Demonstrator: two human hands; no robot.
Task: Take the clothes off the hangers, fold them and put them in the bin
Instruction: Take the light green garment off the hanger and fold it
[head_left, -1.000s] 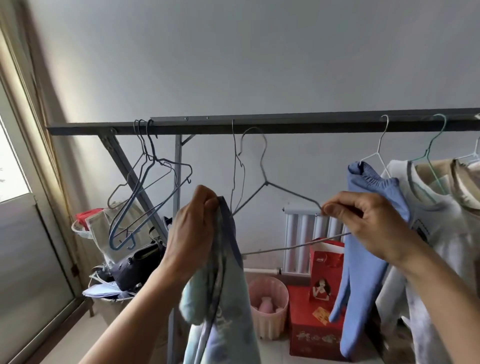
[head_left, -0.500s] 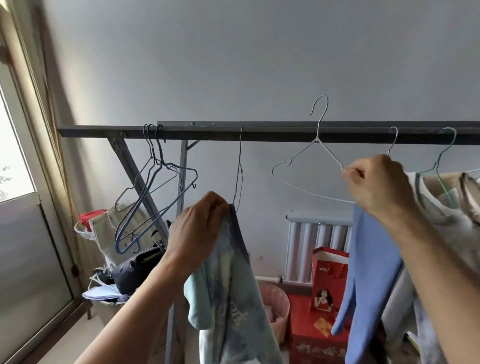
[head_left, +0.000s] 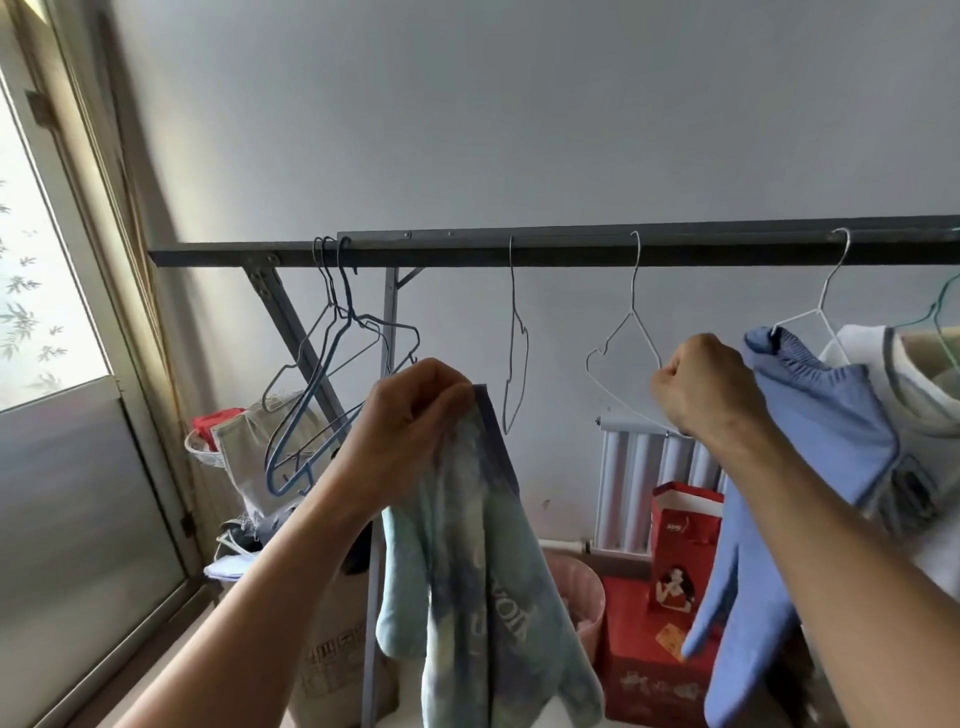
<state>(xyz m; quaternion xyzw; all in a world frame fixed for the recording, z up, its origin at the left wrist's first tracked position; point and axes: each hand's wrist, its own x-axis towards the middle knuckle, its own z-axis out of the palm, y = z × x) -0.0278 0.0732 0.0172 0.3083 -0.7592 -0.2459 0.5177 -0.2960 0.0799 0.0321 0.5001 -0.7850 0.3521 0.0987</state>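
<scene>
The dark clothes rail (head_left: 571, 249) runs straight across, above both hands, and everything turns on it. Clear of it, hanging long axis down, is the tie-dye garment (head_left: 478, 597). The left hand (head_left: 415, 421) bunches its top edge, fingers curled tight round the cloth, low and centre. Over on the right the blue sweater (head_left: 821, 426) hangs on its own hanger, just beside the right hand (head_left: 701, 389). That hand is fisted round the sloping arm of an empty white wire hanger (head_left: 634, 280), whose hook sits on the rail. So the right hand is nearer the next garment, and the left is loaded. My read: let go of the hanger, then bring both hands to the loose garment for folding. Around them: grey wall (head_left: 519, 130), window (head_left: 41, 260) at left, and the floor (head_left: 218, 644) with a red box (head_left: 639, 675) and a pink bin (head_left: 587, 597) down between the arms.
</scene>
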